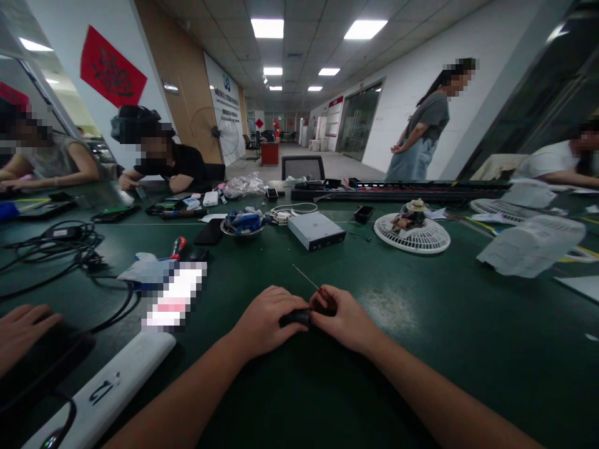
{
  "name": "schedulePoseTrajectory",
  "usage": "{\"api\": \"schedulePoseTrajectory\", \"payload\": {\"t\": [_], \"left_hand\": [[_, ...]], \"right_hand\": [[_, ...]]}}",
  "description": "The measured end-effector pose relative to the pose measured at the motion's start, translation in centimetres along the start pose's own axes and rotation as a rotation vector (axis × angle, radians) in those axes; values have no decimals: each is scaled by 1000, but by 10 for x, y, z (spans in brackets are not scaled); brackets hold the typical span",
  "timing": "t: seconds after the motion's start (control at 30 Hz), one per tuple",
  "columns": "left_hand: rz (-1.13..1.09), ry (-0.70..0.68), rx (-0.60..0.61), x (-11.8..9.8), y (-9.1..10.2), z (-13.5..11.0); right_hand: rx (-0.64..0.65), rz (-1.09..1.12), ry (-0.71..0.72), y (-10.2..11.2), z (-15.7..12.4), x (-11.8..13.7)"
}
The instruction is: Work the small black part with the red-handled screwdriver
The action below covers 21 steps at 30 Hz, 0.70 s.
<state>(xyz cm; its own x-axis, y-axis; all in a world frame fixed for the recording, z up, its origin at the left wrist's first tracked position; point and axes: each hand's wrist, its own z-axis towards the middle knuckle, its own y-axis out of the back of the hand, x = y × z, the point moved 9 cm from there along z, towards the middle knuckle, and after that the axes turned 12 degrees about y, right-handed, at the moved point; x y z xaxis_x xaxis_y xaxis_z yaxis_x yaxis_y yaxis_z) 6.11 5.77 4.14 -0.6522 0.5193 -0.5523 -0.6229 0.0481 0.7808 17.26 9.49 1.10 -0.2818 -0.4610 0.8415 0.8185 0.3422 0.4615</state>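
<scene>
My left hand (265,318) and my right hand (340,317) meet over the dark green table (421,349), near its front edge. Both are closed round a small black object (296,317) held between them. My right hand also grips a thin screwdriver (306,277) with a reddish handle; its metal shaft points up and to the left, away from me. The fingers hide most of the black object, and I cannot make out what it is.
A grey drive box (316,230), a metal bowl of parts (243,223), a white fan grille (412,234) and fan housing (531,244) lie farther back. Cables (56,249) and a white power strip (110,386) sit left. Another person's hand (21,330) rests at far left; several people sit or stand around.
</scene>
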Motion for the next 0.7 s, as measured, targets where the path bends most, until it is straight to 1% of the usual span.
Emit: {"api": "schedulePoseTrajectory", "payload": {"t": [0.07,0.13,0.2,0.3,0.4,0.47,0.57,0.7], "left_hand": [[5,10,-16,1,1,0],[8,35,-61,3,5,1],[17,76,-123,8,11,1],[48,185,-227,22,21,1],[56,311,-340,40,32,-2],[35,376,-397,51,38,-4],[6,417,-437,61,40,-6],[-17,390,-418,61,38,-5]], "right_hand": [[-1,-106,24,2,0,5],[-15,-225,63,6,0,10],[-40,-266,109,13,1,15],[-59,-265,141,26,2,14],[-1,-342,123,33,5,7],[9,-379,134,37,7,6],[-6,-401,164,39,7,9],[4,-412,212,35,6,15]]}}
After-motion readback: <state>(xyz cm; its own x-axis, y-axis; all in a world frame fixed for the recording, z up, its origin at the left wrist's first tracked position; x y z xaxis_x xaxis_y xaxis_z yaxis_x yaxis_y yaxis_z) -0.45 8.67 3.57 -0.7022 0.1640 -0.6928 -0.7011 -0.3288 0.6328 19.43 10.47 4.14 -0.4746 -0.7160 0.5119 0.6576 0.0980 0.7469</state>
